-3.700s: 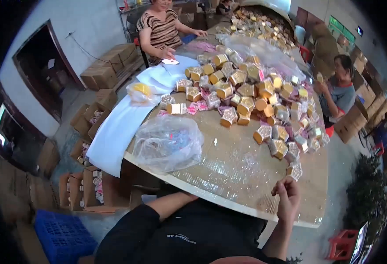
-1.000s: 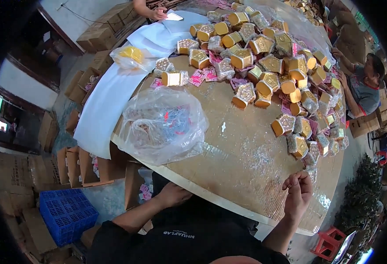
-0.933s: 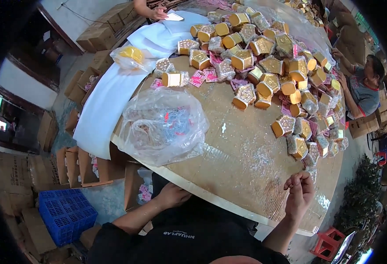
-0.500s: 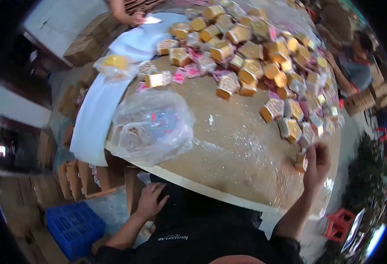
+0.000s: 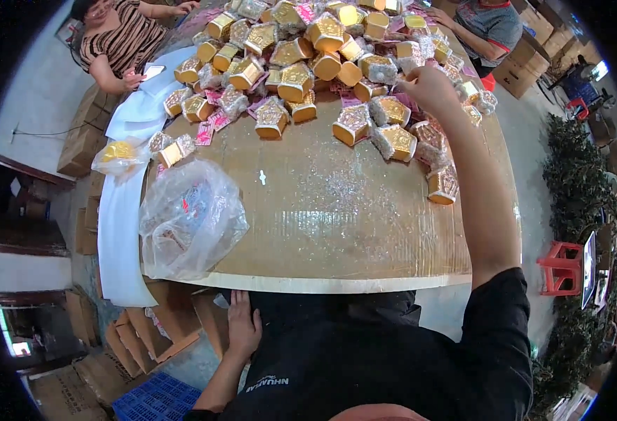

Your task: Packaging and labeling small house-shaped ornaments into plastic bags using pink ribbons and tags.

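Observation:
My right hand (image 5: 426, 85) reaches far over the table to the right part of a heap of gold ornaments (image 5: 296, 81). Its fingers are bent down beside a bubble-wrapped piece (image 5: 408, 56); the fingertips are too unclear to show a grip. The ornaments are small and house-shaped, with gold faces, and many are in bubble wrap. One gold ornament (image 5: 442, 185) sits at the near end of a row below my right forearm. My left hand (image 5: 243, 327) lies flat on my dark-clothed thigh, below the table edge, fingers stretched out and holding nothing.
On the table's left lie a clear plastic bag (image 5: 195, 228), white foam sheets (image 5: 117, 242) and a small bag with yellow contents (image 5: 120, 151). One person (image 5: 126, 42) sits far left with a phone, another (image 5: 489, 31) far right. A red stool (image 5: 560, 269) and blue crate (image 5: 155, 398) stand nearby.
My right hand has left the ornament at the near end of the row and moved far forward to the heap. The view has turned and shows more of both people. My left hand stays on my thigh.

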Available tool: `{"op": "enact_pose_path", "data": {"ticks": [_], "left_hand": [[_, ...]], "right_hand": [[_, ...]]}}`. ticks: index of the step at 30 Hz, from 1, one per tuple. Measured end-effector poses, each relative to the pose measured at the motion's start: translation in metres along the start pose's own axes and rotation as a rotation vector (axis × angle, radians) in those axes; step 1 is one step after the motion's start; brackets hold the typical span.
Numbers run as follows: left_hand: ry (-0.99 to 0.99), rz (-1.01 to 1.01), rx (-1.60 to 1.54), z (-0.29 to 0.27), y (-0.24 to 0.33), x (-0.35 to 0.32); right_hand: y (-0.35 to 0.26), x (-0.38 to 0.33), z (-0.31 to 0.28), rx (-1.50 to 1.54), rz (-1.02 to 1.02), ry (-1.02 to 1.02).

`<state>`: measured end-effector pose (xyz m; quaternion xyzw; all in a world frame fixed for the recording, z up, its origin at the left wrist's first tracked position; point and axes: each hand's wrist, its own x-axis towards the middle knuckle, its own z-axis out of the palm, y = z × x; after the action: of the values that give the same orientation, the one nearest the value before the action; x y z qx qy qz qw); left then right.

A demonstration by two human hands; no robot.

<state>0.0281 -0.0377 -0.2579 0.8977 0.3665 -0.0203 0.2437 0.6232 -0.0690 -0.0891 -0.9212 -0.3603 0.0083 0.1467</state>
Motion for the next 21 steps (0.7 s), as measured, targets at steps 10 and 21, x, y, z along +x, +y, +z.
{"op": "enact_pose_path", "data": {"ticks": [10,21], "left_hand": [[-0.086,-0.046,-0.025,-0.029,0.015,0.004],[-0.648,0.238,-0.645,-0.196,0.128,0.057]], "right_hand": [[-0.002,-0.007,0.013,-0.257,-0.060,0.034],[-0.001,-0.065,-0.063,0.643,-0.196,0.317]]}}
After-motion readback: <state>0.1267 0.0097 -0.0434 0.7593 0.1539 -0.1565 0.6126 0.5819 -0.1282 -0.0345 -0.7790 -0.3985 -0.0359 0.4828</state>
